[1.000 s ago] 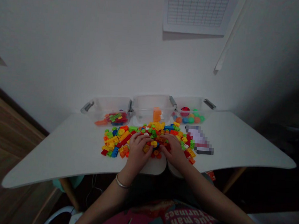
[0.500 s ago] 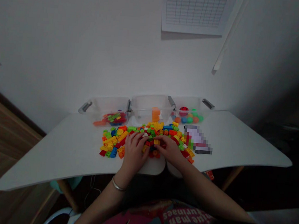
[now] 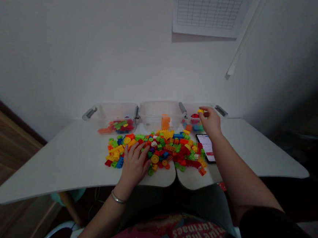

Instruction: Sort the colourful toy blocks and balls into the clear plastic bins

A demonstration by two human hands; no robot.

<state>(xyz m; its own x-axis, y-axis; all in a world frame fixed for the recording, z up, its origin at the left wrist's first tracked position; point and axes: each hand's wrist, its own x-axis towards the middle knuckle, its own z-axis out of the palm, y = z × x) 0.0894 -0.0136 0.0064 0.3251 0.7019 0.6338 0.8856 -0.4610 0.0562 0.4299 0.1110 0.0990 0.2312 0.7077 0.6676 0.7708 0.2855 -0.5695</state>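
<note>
A spread-out pile of toy building bricks (image 3: 170, 147) in red, yellow, green, blue and orange covers the front middle of the white table. My left hand (image 3: 134, 161) rests on the left part of this pile, fingers spread, and I make out nothing held in it. Over the right clear plastic bin (image 3: 208, 109), my right hand (image 3: 211, 122) pinches a small yellow brick (image 3: 200, 111) between thumb and fingers. Beneath it, that bin holds a red round piece (image 3: 195, 116) and several colourful pieces, partly hidden by the hand.
The middle clear bin (image 3: 151, 110) has an orange piece (image 3: 165, 121) in it. Red, green and orange pieces (image 3: 122, 125) lie in the left bin (image 3: 108, 108). A phone (image 3: 206, 146) lies right of the pile, by my right forearm. The white table (image 3: 62, 155) meets the wall behind.
My right hand has moved from the pile up and right to the right bin, carrying a yellow brick. My left hand has shifted slightly left and down over the pile.
</note>
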